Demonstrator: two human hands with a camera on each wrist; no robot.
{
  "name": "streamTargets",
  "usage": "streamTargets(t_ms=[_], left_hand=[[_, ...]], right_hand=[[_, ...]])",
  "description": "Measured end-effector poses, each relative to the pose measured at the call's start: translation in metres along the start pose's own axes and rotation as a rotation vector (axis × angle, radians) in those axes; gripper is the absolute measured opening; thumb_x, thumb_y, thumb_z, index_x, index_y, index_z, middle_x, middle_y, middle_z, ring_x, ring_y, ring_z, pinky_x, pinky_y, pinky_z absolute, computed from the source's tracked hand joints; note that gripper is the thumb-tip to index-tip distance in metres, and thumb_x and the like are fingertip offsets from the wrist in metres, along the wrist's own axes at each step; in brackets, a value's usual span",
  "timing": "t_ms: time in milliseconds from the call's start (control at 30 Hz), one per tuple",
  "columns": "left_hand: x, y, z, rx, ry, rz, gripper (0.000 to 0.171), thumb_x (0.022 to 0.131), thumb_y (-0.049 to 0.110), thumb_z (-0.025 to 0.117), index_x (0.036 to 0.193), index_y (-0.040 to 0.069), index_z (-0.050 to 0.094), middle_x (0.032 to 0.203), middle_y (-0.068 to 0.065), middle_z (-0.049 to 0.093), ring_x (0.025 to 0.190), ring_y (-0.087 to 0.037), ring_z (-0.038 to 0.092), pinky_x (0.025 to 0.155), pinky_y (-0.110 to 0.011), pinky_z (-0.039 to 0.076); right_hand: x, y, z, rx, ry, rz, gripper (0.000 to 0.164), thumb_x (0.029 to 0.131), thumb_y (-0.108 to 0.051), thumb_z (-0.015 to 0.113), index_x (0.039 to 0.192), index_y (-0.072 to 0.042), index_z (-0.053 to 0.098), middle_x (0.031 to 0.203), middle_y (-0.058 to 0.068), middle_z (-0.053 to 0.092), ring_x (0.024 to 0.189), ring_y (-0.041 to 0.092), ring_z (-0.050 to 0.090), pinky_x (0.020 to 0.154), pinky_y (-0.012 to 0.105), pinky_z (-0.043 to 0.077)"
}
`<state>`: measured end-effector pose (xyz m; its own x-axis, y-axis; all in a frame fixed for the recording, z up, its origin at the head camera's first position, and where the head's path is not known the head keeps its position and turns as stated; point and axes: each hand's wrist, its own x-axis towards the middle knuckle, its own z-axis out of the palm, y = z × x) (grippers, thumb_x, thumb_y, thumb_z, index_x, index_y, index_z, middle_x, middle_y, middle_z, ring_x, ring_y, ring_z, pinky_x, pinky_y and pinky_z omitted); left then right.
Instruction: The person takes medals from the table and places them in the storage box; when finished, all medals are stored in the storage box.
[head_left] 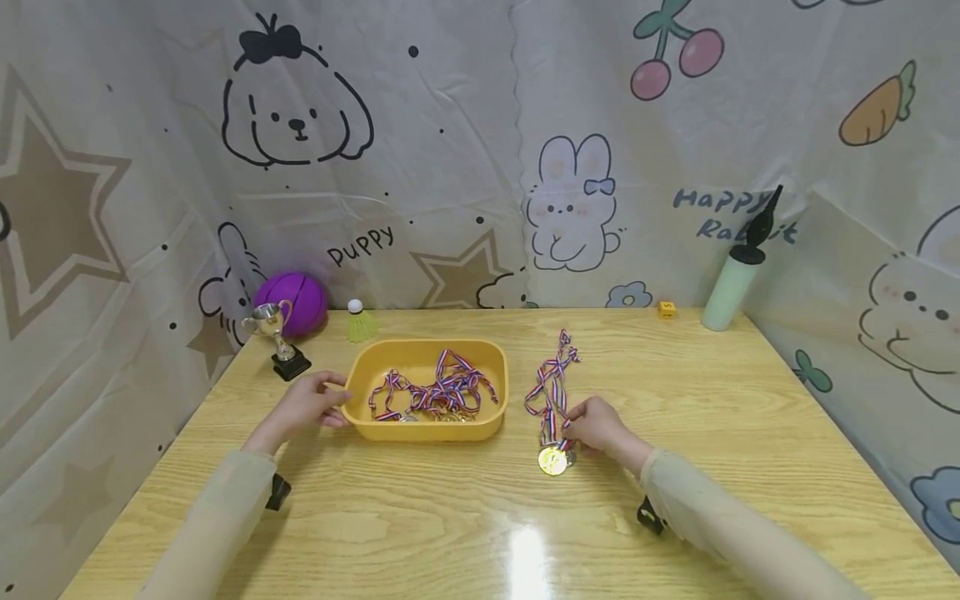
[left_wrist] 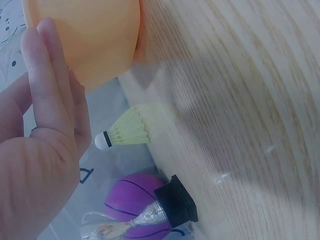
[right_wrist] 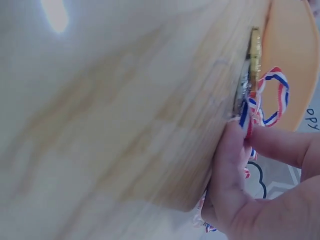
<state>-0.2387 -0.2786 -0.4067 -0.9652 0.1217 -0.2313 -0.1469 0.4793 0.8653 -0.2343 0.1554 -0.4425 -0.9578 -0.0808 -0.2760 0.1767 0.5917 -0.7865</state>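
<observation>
Head cam gets the ribbon pile (head_left: 450, 396) inside the yellow tub (head_left: 420, 432), left wrist just its outside, left hand (head_left: 311, 402) pretty straight-fingered against its left end, right wrist nails the right hand (head_left: 597, 427) pinching a medal ribbon (right_wrist: 244, 116), right of the tub

On the cloth (head_left: 465, 92) beyond the desk's (head_left: 405, 517) far edge: "PUPPY" (head_left: 361, 247) — and, near the far right corner, "Happy Rabbit" (head_left: 723, 202) — partly covered.
</observation>
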Motion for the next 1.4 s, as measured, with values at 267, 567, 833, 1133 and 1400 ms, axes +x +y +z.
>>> streamTargets(t_ms=[267, 567, 833, 1133, 1400], left_hand=[[0.001, 0.000, -0.002, 0.006, 0.000, -0.009, 0.046, 0.097, 0.012, 0.054, 0.132, -0.013, 0.038, 0.095, -0.019, 0.063, 0.066, -0.011, 0.067, 0.068, -0.031, 0.064], [0.000, 0.002, -0.001, -0.003, -0.004, -0.006, 0.046, 0.097, 0.011, 0.054, 0.132, -0.014, 0.037, 0.094, -0.021, 0.063, 0.064, -0.011, 0.067, 0.068, -0.032, 0.064], [-0.001, 0.003, -0.001, 0.003, -0.002, -0.015, 0.046, 0.097, 0.011, 0.054, 0.132, -0.013, 0.038, 0.094, -0.017, 0.062, 0.065, -0.011, 0.067, 0.069, -0.033, 0.064], [-0.001, 0.004, 0.000, 0.009, 0.001, -0.013, 0.045, 0.097, 0.010, 0.054, 0.132, -0.013, 0.038, 0.094, -0.018, 0.062, 0.065, -0.011, 0.067, 0.070, -0.034, 0.064], [0.001, 0.002, -0.001, 0.010, -0.007, 0.000, 0.045, 0.097, 0.008, 0.054, 0.132, -0.015, 0.037, 0.092, -0.018, 0.064, 0.063, -0.010, 0.067, 0.069, -0.034, 0.064]], right_hand=[[-0.005, -0.001, -0.012, 0.145, -0.075, -0.096, 0.013, 0.088, 0.006, 0.056, 0.094, 0.017, 0.058, 0.066, 0.002, 0.055, 0.055, 0.007, 0.051, 0.048, 0.015, 0.045], [-0.005, 0.001, -0.020, 0.319, -0.105, -0.107, 0.018, 0.091, 0.006, 0.051, 0.103, 0.019, 0.052, 0.073, 0.002, 0.057, 0.062, 0.008, 0.058, 0.056, 0.019, 0.057], [0.000, 0.005, -0.021, 0.481, -0.131, -0.039, 0.014, 0.092, 0.002, 0.052, 0.102, 0.012, 0.053, 0.070, -0.002, 0.053, 0.063, 0.008, 0.053, 0.056, 0.019, 0.053], [-0.003, 0.003, -0.032, 0.562, -0.199, -0.067, 0.031, 0.095, 0.002, 0.049, 0.122, 0.017, 0.046, 0.089, 0.002, 0.065, 0.077, 0.008, 0.063, 0.072, 0.023, 0.061], [-0.005, -0.011, -0.048, 0.588, -0.196, -0.139, 0.033, 0.096, 0.006, 0.045, 0.126, 0.019, 0.040, 0.099, 0.004, 0.063, 0.092, 0.008, 0.065, 0.084, 0.025, 0.060]])
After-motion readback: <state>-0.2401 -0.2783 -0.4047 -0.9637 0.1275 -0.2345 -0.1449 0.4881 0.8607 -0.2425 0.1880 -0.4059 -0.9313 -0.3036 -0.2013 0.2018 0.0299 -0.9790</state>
